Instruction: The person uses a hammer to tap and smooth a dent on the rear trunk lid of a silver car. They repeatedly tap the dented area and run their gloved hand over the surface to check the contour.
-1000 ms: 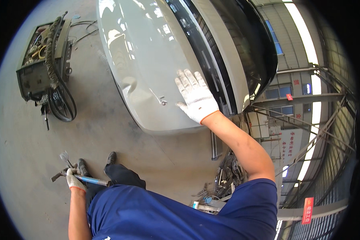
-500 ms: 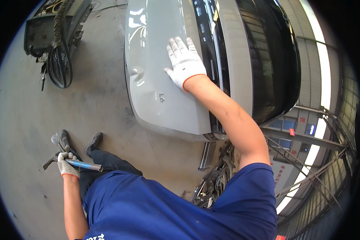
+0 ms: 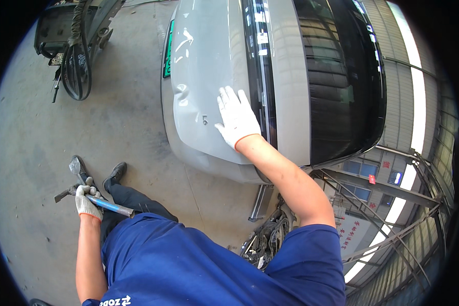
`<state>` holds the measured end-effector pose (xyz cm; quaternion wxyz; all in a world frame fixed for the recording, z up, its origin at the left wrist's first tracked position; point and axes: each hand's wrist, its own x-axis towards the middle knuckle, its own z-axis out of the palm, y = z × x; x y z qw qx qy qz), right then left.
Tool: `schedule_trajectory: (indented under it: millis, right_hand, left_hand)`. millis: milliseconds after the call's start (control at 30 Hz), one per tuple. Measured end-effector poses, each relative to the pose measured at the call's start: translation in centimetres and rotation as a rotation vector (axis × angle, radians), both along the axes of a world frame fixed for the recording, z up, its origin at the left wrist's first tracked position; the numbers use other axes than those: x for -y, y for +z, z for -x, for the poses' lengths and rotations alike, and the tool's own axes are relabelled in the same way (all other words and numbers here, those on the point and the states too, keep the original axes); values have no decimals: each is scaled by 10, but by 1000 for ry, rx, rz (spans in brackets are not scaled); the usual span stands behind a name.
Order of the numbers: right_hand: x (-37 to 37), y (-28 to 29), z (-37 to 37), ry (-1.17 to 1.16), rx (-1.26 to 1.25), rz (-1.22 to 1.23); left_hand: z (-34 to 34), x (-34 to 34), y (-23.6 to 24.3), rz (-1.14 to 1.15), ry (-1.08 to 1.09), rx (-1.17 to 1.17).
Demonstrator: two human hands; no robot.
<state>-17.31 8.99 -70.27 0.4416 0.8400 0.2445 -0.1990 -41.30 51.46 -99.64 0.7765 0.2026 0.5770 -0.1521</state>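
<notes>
Down at eight o'clock, your left hand (image 3: 88,203) in its white work glove is clamped round the blue handle of a hammer (image 3: 94,196), whose head points out toward nine o'clock above the grey concrete floor (image 3: 127,117). Just beside it, your dark shoes (image 3: 115,172) stand on that floor. Up at eleven o'clock sits a dark machine (image 3: 61,30) with black cables (image 3: 79,66) looped off its side. Moving on to the centre, the light grey car panel (image 3: 209,61) shows a small dent (image 3: 181,94) and a small mark (image 3: 204,120) at its lower part. Your right hand (image 3: 237,117), also gloved, lies flat with fingers spread on that panel, just right of the mark, gripping nothing. Past it, toward two o'clock, runs the dark rear window (image 3: 336,81). At five o'clock, a tangle of dark parts (image 3: 268,237) lies on the floor beneath your right elbow.
</notes>
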Motion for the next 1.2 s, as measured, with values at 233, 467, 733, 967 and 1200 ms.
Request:
schedule_trajectory:
  millis: [233,467,733,967,1200]
  right_hand:
    - [10,-11,23,-34,-57,16]
    - [12,-43,-27,-3,-25,50]
    - [-3,-96,-99,38,61,112]
    - [-9,-106,-20,-15,-147,195]
    - [-4,-150,1,52,-314,315]
  left_hand:
    - [-6,-11,11,8,-33,26]
    - [-3,-15,-9,-9,-43,-24]
    - [18,-26,-27,-9,-53,-72]
    - [17,-14,-28,10,-146,-145]
    - [28,4,-58,83,-135,-97]
